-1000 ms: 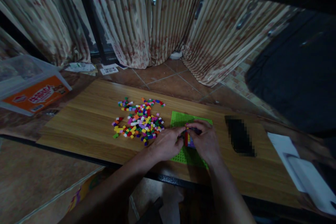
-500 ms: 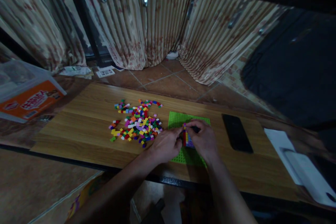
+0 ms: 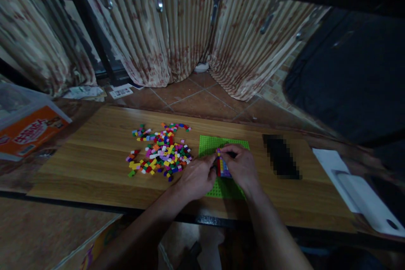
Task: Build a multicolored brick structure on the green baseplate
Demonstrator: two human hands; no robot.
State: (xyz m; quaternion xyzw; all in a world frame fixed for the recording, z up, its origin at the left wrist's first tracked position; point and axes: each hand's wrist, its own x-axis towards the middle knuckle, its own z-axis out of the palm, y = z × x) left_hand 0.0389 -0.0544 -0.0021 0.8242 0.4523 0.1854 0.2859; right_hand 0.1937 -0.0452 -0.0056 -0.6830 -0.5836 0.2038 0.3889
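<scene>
A green studded baseplate lies on the table with a small block of coloured building bricks on it, red, yellow, blue and purple in rows. My left hand comes in from the left, fingers curled, its fingertips against the far left corner of the bricks. From the other side my right hand bends over them, thumb and index finger closed at the same corner. The fingers of both hands hide part of the bricks. To the left of the plate spreads a pile of loose bricks in many colours.
The wooden table has a dark front edge. A dark, pixelated flat object lies right of the plate, with white flat items beyond. At the left stands a clear tub with an orange label. Striped curtains hang behind.
The view has shifted slightly, so the table and the things on it sit a little further left. Both hands stay at the same corner of the bricks, with hardly any movement.
</scene>
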